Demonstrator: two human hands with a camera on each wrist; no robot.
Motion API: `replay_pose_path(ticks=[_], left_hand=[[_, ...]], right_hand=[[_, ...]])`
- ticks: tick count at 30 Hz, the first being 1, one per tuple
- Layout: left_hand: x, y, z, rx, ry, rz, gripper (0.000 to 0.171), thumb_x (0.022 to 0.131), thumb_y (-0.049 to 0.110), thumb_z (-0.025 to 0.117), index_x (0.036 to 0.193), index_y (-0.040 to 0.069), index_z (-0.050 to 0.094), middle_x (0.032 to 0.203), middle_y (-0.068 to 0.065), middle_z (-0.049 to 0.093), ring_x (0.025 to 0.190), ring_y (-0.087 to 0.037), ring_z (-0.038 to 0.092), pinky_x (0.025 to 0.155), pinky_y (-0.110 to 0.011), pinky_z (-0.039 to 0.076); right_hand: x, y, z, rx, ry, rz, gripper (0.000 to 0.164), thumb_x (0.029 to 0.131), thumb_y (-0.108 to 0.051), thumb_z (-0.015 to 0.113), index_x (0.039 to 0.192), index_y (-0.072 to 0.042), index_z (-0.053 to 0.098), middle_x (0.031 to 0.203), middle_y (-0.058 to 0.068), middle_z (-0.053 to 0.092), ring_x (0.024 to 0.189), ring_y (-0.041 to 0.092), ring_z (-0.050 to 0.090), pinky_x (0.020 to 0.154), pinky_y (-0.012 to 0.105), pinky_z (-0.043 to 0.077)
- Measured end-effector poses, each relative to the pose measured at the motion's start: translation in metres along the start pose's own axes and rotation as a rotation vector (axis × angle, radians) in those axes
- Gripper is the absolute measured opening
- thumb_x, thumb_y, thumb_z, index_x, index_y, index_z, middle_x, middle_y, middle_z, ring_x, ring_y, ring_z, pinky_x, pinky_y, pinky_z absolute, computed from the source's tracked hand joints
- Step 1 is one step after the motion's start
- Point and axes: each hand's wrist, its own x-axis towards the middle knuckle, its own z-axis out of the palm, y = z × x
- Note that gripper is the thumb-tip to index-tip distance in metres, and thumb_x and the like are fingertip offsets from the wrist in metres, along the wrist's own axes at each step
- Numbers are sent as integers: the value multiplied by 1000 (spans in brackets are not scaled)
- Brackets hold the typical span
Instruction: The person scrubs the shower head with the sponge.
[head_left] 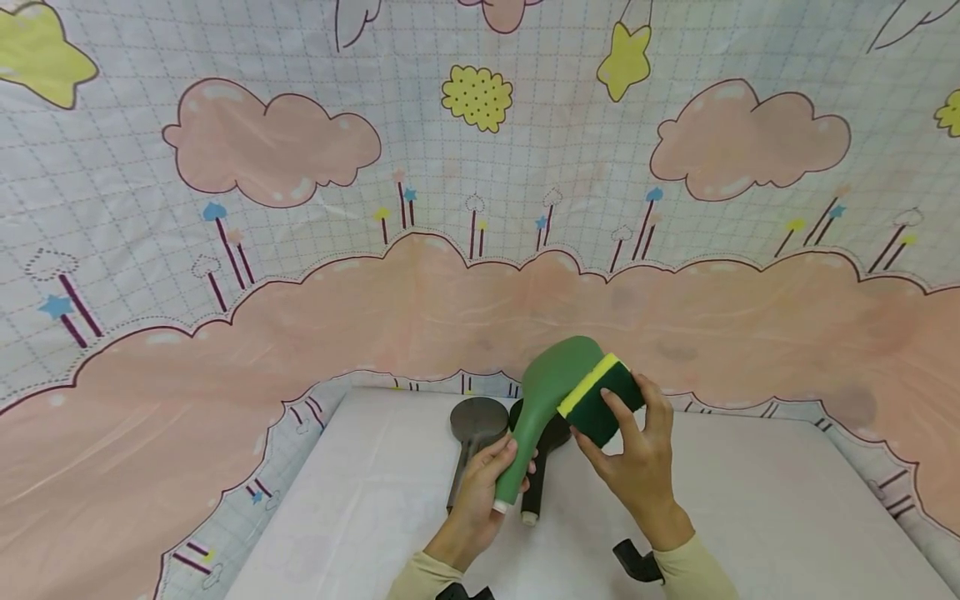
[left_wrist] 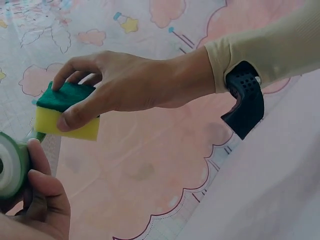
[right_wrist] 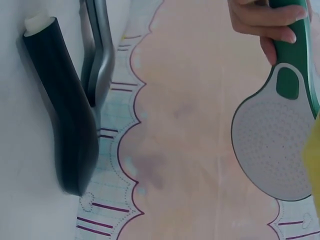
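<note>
My left hand (head_left: 476, 487) grips the handle of a green handheld shower head (head_left: 555, 375), raised over the table with its head pointing up and away. In the right wrist view, the light grey spray face (right_wrist: 272, 142) of that shower head shows many tiny holes. A yellow sponge with a dark green scouring side (head_left: 606, 404) is pinched between the thumb and fingers of my right hand (head_left: 637, 462). Its yellow side faces the back of the green head and overlaps its edge in the head view. In the left wrist view, the sponge (left_wrist: 70, 122) appears beside the shower head's handle.
Behind the left hand, a grey shower head (head_left: 480, 421) lies on the white table (head_left: 337, 500). Next to it lies a black shower head (head_left: 533, 492), partly covered by the green one. A patterned cloth with clouds (head_left: 277, 150) hangs behind the table.
</note>
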Motion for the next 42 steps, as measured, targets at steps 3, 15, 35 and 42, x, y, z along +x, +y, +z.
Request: replay_pose_path(ticks=[3, 15, 35, 42], left_hand=[[0, 0, 0, 5, -5, -3, 64, 100, 36, 55, 144, -7, 39, 107, -2, 63, 89, -9, 60, 75, -20, 49], [2, 2, 2, -11, -68, -15, 64, 101, 38, 53, 143, -8, 37, 110, -1, 62, 93, -9, 60, 77, -19, 51], [5, 0, -2, 69, -15, -15, 67, 101, 39, 52, 150, -2, 33, 108, 1, 60, 98, -11, 56, 88, -25, 46], [5, -7, -6, 37, 12, -25, 69, 100, 39, 53, 153, 1, 29, 116, 0, 56, 98, -10, 54, 89, -24, 45]], right_hand=[[0, 2, -1, 0, 1, 4, 61, 89, -57, 62, 122, -6, 62, 139, 31, 45, 124, 46, 44, 111, 32, 32], [-5, -8, 3, 41, -54, -24, 61, 89, -58, 60, 124, -8, 63, 137, 31, 46, 123, 45, 44, 117, 26, 24], [-17, -21, 3, 160, -162, -11, 62, 89, -62, 59, 125, -11, 65, 141, 28, 46, 125, 39, 44, 117, 16, 21], [-26, -27, 5, 183, -179, 10, 62, 88, -61, 60, 126, -12, 65, 141, 27, 47, 127, 37, 43, 118, 16, 21]])
